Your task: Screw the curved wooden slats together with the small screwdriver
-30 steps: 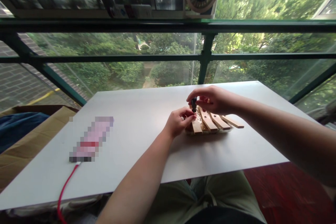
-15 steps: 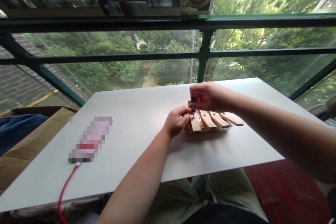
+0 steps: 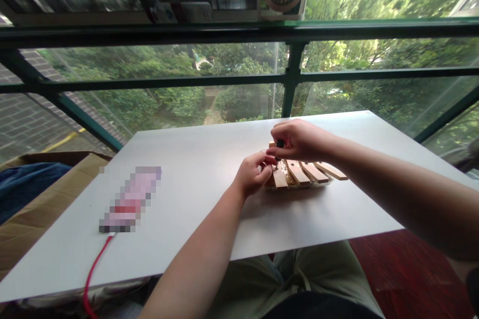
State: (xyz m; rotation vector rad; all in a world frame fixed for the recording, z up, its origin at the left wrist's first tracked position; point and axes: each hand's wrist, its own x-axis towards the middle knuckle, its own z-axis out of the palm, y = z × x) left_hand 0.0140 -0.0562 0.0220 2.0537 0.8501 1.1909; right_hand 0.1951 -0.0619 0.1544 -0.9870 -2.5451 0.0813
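Note:
My right hand [image 3: 294, 139] is closed around a black-handled screwdriver [image 3: 280, 144], its thin shaft pointing down. Below the shaft lies the leftmost wooden slat [image 3: 280, 179], pale and narrow. My left hand [image 3: 256, 172] comes in from the left, with thumb and fingers pinched beside the shaft at that slat. What lies between those fingertips is too small to make out. Several similar slats, one of them the curved middle slat [image 3: 298, 173], rest side by side with dark holes in them. Under them is a speckled golden base [image 3: 290, 182], partly hidden by my right hand.
Everything stands on a white table [image 3: 194, 174] beside a green-framed window [image 3: 295, 79]. A blurred-out pinkish object [image 3: 136, 192] with a red cable [image 3: 92, 269] lies at left. A cardboard box [image 3: 71, 184] holding blue cloth [image 3: 30, 187] stands past the left edge.
My right hand has turned and dropped slightly, bringing the black handle down toward my left fingertips. The dark knob above the slat is now hidden. My left hand has hardly moved.

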